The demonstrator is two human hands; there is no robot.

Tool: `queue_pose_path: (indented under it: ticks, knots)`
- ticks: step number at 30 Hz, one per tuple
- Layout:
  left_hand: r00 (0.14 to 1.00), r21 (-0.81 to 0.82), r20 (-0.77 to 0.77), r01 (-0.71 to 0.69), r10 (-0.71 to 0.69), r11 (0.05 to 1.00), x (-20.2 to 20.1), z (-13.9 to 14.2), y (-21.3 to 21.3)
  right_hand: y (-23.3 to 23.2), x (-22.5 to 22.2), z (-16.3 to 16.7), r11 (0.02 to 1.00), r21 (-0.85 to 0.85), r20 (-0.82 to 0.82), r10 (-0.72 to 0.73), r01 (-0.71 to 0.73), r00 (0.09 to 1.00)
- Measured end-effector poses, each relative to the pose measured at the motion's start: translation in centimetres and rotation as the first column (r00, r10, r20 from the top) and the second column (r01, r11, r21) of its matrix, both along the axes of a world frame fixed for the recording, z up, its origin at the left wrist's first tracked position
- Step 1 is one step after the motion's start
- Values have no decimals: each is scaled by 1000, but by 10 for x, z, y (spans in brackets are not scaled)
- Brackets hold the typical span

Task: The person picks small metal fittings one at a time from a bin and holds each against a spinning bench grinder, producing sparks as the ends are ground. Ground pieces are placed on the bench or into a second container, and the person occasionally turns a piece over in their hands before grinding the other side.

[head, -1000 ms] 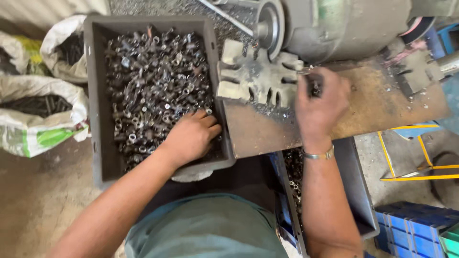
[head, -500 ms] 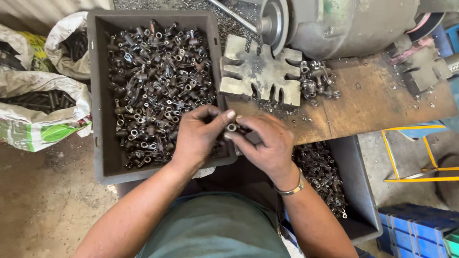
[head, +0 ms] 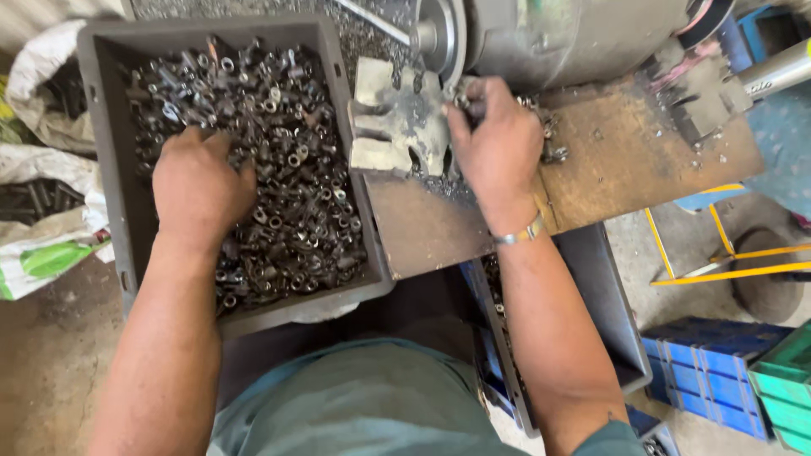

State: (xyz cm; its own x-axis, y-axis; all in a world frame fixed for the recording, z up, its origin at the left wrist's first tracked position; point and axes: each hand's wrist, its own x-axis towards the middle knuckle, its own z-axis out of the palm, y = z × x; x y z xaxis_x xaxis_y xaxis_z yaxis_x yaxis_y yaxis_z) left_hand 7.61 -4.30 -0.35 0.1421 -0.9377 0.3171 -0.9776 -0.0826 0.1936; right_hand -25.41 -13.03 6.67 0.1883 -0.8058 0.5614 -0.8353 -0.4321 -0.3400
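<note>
Packaging shows only at the left edge: a white woven sack [head: 42, 253] with a green patch lies on the floor beside the grey crate [head: 106, 169], its mouth open on dark rods. Behind it a second pale sack [head: 38, 93] slumps against the crate's far corner. No labels, signs or screens show.

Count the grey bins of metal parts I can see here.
2. One bin sits on the left, full of small metal parts, with the left hand in it. Another bin sits lower, under the bench by the right arm, mostly hidden.
</note>
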Motion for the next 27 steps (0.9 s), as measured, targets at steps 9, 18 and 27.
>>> queue_pose_path:
  ticks: [9, 18, 27]
  knots:
    - [999, 38, 47, 5, -7, 999, 6, -7, 1, -10, -4, -7, 990, -135, -141, -63, 44, 988]
    - [998, 53, 56, 18, -21, 998, 11, -13, -3, -23, -9, -3, 985, -171, -121, -2, -19, 993]
    - [971, -242, -202, 80, -131, 967, -11, 20, 8, 1, -28, 6, 972, -224, -99, 42, -64, 994]
